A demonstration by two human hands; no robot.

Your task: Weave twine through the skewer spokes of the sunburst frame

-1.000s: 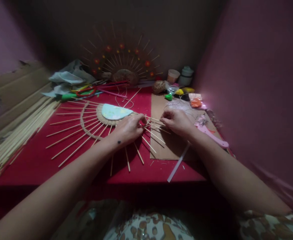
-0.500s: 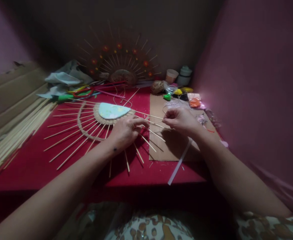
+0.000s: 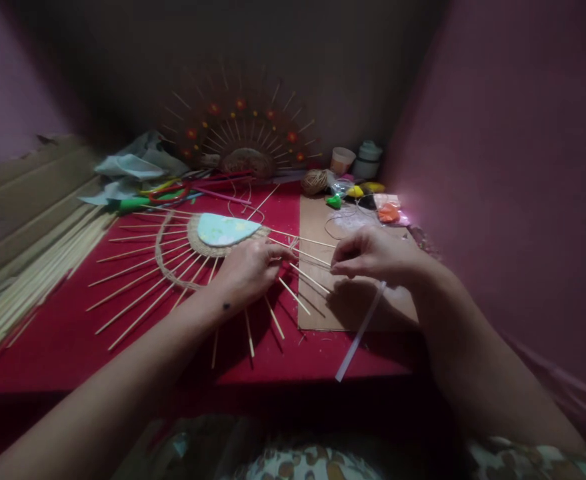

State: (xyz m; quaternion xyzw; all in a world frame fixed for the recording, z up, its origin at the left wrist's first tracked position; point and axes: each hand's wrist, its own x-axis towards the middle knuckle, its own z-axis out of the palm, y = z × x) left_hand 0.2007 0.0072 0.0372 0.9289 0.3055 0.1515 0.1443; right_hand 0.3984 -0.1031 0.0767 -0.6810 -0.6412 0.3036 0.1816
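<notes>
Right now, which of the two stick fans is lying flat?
The near fan, on the red cloth, with a pale blue half-circle at its centre. The far fan stands upright at the back and has orange flowers.

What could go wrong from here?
Two risks, as I read it:

1. The left forearm crosses above part of the fan of thin sticks; if it dips, it might push some out of their spread.

2. The whitish translucent rod lies with one end at the front edge of the red table, near the right hand; a careless sweep could knock it off.
</notes>
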